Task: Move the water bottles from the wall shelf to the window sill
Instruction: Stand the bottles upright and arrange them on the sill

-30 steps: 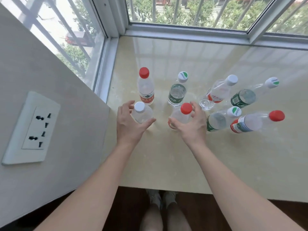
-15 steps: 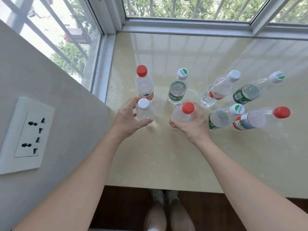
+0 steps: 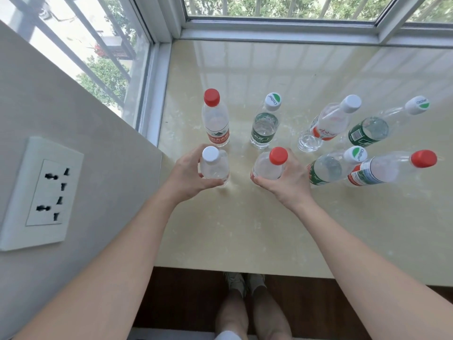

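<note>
Label on red-capped bottle (image 3: pixel 268 168) mostly hidden behind right hand (image 3: pixel 286 182), only a red sliver showing at its near-left edge. Both forearms cut off at the bottom corners; shoes (image 3: pixel 245 283) half hidden under the near edge of the window sill (image 3: pixel 245 229). "Cestbon" readable on green-and-white caps, clearest on the green-labelled bottle (image 3: pixel 266 126) in the far row; characters on the red labels too small to read. Both arms stretched forward over the sill. Fingers of left hand (image 3: pixel 188 173) curled round the white-capped bottle (image 3: pixel 215 165), thumb on the near side. Right hand grasping its bottle likewise, from the right. Both bottles upright on the sill's near-left part, just in front of six other bottles (image 3: pixel 387 170), wall socket (image 3: pixel 46 192) to the left.
</note>
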The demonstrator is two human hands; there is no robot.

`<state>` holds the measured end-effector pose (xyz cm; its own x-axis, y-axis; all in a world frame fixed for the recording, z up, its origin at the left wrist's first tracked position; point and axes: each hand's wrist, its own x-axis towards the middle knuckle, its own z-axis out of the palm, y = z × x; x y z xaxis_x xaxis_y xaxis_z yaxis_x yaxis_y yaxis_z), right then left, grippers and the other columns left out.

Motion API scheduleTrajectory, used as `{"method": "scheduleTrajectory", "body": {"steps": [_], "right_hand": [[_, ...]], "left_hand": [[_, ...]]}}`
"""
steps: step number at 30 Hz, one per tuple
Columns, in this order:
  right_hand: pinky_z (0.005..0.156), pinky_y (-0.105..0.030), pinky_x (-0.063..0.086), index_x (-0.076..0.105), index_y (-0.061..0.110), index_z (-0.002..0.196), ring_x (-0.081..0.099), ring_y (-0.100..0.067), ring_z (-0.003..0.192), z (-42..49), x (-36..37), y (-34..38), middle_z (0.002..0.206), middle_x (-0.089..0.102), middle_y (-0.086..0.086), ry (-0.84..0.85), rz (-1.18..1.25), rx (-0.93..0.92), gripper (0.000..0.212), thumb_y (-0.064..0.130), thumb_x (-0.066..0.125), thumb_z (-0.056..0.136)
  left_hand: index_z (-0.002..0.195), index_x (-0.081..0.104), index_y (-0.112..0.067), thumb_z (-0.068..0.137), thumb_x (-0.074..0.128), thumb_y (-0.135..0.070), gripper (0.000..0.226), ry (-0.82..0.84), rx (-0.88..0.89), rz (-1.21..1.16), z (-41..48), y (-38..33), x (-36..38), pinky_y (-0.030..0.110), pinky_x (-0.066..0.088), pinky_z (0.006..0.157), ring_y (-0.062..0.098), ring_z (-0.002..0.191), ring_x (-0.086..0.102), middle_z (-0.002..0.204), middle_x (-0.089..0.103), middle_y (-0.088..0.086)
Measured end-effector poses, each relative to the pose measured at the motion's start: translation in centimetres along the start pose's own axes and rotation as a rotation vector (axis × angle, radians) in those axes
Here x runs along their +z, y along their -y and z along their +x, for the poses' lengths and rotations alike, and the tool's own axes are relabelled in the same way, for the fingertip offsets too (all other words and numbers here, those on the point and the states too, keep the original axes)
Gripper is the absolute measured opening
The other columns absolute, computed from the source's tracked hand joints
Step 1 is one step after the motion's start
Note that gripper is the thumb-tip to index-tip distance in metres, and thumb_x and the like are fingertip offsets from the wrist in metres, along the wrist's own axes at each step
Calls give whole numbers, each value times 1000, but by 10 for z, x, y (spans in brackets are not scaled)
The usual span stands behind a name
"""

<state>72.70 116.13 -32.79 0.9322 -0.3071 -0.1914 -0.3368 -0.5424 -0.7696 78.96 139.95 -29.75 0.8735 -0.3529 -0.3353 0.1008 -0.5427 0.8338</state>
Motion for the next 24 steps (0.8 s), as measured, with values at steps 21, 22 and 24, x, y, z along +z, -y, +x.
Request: {"method": "scheduleTrajectory", "body": {"steps": [21, 22, 24], "right_hand": [[79, -22, 43, 49, 44, 110, 58, -9, 96, -3, -2, -1, 95, 60, 25, 51, 45, 25, 63, 30, 89, 64], [80, -21, 43, 50, 42, 115, 58, -9, 97, -2, -2, -1, 98, 60, 23, 58, 51, 23, 65, 30, 89, 64], [83, -20, 41, 48, 38, 127, 57, -9, 102, -3, -3, -1, 107, 61, 19, 75, 58, 22, 74, 28, 88, 65]], "left_hand": [[121, 49, -30, 72, 87, -20, 63, -46, -11, -36, 0, 6, 9, 31, 56, 91, 7, 113, 54, 115, 60, -14], [122, 49, -29, 72, 87, -20, 63, -45, -8, -36, 0, 7, 9, 31, 56, 91, 7, 114, 54, 116, 60, -14], [123, 49, -28, 73, 87, -21, 64, -45, -4, -35, -1, 7, 10, 32, 56, 92, 7, 114, 54, 117, 60, -13]]}}
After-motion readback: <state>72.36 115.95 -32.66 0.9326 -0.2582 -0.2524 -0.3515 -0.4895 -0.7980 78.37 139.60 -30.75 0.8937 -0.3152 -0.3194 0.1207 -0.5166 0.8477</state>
